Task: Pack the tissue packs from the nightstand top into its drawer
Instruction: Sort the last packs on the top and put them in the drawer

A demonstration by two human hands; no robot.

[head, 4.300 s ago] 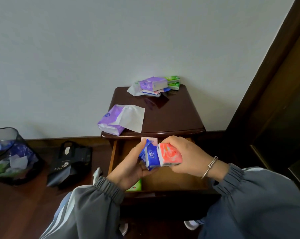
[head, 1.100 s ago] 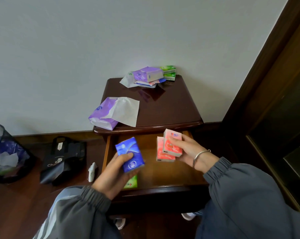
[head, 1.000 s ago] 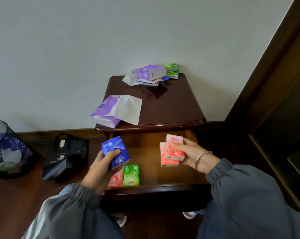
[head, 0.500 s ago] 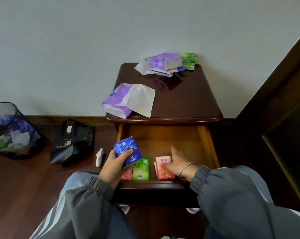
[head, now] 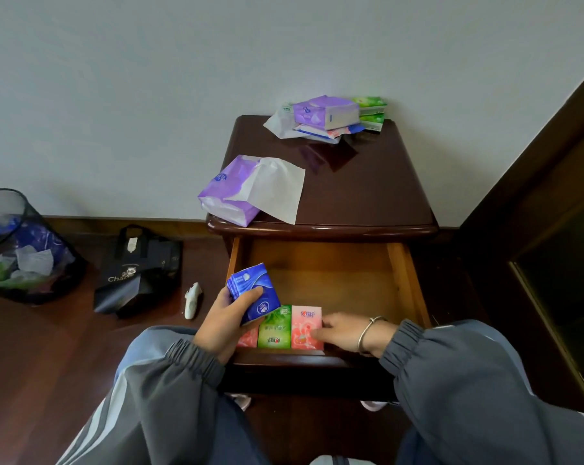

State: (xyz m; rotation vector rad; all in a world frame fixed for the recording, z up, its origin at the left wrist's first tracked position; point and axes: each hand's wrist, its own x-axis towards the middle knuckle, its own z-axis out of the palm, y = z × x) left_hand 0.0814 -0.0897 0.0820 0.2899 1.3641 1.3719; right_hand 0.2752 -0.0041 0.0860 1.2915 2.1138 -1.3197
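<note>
The nightstand's drawer (head: 397, 273) is pulled open. Along its front lie a green tissue pack (head: 274, 328), a pink pack (head: 305, 325) to its right and another pink pack (head: 247, 337) half hidden at the left. My left hand (head: 225, 322) holds a blue tissue pack (head: 255, 292) above the drawer's left front corner. My right hand (head: 342, 330) rests in the drawer with its fingertips against the right side of the pink pack. On the nightstand top (head: 367, 186) lie a large purple tissue pack (head: 231, 193) with a sheet pulled out and a pile of packs (head: 327, 117) at the back.
A mesh waste bin (head: 22, 250) with scraps stands at the left. A black bag (head: 136, 270) and a small white object (head: 192, 300) lie on the floor beside the nightstand. A dark wooden door frame (head: 535, 169) rises at the right.
My right hand has laid the pink packs down in the drawer and pushed them left against the green pack. My left hand still holds the blue pack, lower and closer to the drawer.
</note>
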